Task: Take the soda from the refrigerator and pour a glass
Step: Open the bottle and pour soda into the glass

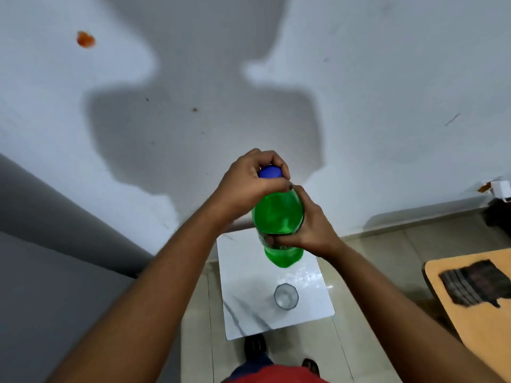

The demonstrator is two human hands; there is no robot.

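Observation:
I hold a green soda bottle (278, 214) upright in the air above a small white table (249, 308). My left hand (249, 183) is closed around its blue cap (269, 172). Lower down, my right hand (307, 228) wraps the bottle's body from the right side. An empty clear glass (286, 296) stands on the table below and slightly right of the bottle, toward the table's near edge.
A grey refrigerator side (55, 244) fills the left. A white wall (359, 92) stands straight ahead. At the right is an orange-brown table (475, 322) with a dark stack (475, 286) on it. My feet show on the tiled floor (373, 261) below the white table.

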